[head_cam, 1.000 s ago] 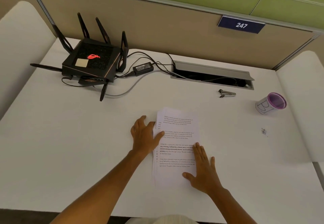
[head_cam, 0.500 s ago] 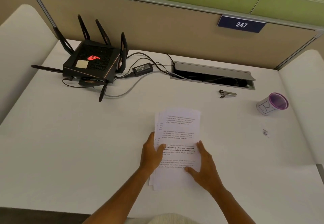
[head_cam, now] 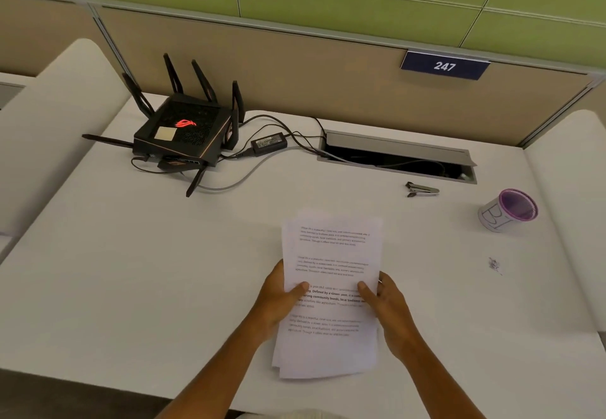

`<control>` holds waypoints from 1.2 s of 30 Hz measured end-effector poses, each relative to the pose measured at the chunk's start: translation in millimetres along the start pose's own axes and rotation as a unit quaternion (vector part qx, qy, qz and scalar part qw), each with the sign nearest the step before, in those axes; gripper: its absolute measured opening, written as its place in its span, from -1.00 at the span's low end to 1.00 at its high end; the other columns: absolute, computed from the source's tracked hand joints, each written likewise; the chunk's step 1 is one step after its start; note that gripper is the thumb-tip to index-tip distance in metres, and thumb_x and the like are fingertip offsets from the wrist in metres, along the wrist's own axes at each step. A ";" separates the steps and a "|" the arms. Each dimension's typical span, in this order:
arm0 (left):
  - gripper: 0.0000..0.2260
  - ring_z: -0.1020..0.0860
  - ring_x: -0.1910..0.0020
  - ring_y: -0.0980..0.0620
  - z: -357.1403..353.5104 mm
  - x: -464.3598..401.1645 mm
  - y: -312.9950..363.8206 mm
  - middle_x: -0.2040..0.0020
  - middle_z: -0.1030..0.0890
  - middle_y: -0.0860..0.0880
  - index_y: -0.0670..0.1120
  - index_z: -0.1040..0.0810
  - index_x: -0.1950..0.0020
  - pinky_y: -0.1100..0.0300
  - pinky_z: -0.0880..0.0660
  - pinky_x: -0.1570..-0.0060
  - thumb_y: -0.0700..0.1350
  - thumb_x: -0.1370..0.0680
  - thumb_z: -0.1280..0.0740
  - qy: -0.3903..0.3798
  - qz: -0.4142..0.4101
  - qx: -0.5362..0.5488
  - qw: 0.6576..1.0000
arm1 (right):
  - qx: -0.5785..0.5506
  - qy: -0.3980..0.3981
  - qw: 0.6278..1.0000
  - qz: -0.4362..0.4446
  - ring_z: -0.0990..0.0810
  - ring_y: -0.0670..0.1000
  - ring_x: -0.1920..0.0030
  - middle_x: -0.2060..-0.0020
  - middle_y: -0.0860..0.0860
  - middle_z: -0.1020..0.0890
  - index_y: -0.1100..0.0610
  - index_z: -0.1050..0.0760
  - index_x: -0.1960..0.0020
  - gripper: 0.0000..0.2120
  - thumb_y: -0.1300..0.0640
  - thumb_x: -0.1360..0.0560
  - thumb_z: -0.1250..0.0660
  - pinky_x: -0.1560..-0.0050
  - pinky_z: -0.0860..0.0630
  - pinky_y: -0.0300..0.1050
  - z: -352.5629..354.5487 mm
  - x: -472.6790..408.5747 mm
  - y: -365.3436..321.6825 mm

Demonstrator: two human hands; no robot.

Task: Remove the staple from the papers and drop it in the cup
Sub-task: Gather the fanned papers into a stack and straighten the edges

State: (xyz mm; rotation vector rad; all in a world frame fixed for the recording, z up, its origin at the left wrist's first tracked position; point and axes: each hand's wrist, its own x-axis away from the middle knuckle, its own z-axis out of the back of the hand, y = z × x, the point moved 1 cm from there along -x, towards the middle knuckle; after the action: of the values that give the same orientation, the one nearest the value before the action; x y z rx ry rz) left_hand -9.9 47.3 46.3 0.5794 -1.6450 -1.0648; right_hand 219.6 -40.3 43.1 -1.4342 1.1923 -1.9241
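While the papers [head_cam: 331,290] sit on the surface [head_cam: 164,271], I see my left grip [head_cam: 278,300] and right grip [head_cam: 387,307] each pinching a side, with the cup [head_cam: 508,210] and staple remover [head_cam: 422,189] far right

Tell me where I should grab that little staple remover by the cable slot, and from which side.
Probably grip the staple remover across its silver body, coming from above. It lies flat on the desk with its dark jaw end pointing left, so the fingers can close over its long, narrow sides. Finer detail is too small to tell.
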 end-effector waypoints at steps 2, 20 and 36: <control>-0.63 -0.70 -0.19 0.08 -4.1 0.7 1.1 -0.28 -0.68 0.14 0.23 -0.49 -0.34 0.20 -0.69 -0.02 -0.13 -0.64 -0.45 0.000 0.013 0.003 1.000 | 0.015 0.005 1.000 -0.004 -0.72 -0.05 -0.14 -0.19 -0.09 -0.70 -0.04 -0.50 -0.32 -0.65 0.02 -0.57 -0.46 -0.19 -0.65 0.03 -1.0 0.6 2.2; -0.69 -0.67 -0.10 0.08 -50.2 13.6 66.5 -0.16 -0.67 0.12 0.08 -0.52 -0.38 0.33 -0.67 0.13 -0.15 -0.67 -0.40 0.133 -0.152 0.002 0.979 | -0.036 0.137 0.981 0.135 -0.66 -0.09 -0.07 -0.09 -0.14 -0.66 -0.04 -0.47 -0.30 -0.70 0.21 -0.62 -0.37 0.22 -0.62 -0.33 -7.6 29.4 -72.9; -0.68 -0.72 -0.11 -0.04 -48.0 26.3 43.9 -0.19 -0.68 0.06 0.20 -0.49 -0.31 0.17 -0.73 0.09 -0.07 -0.63 -0.46 0.134 -0.148 0.010 0.980 | -0.057 0.105 0.979 0.165 -0.69 0.04 -0.10 -0.13 -0.05 -0.65 -0.06 -0.45 -0.29 -0.63 0.25 -0.59 -0.41 0.14 -0.69 -0.19 -10.6 38.3 -50.7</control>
State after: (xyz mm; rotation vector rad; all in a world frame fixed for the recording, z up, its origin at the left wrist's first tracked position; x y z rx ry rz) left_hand 31.7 30.6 100.3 0.9612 -1.3625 -1.1276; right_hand 202.9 -39.6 105.3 -1.0219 1.5511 -1.8291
